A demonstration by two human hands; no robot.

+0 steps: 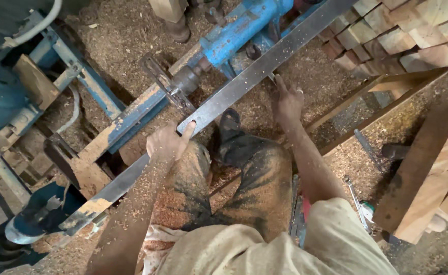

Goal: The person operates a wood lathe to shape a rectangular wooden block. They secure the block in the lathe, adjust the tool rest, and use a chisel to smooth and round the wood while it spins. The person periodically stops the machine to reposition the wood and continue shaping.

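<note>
While the long flat grey metal bar [244, 81] lies along the blue sawdust-coated lathe [234, 35], the left hand [169, 141] grips it and the right hand [286, 99] presses splayed fingers against it; no wood looks mounted yet

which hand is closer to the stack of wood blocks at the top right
Right. The right hand presses the long metal bar just left of and below the blocks; the left hand grips the bar much farther left.

left hand [169, 141] grips long grey metal bar [244, 84] from beneath, thumb on top | right hand [287, 100] touches bar's underside further along | blue lathe [234, 35] behind | stacked wood blocks [402, 35] | sawdust floor [127, 30]
</note>
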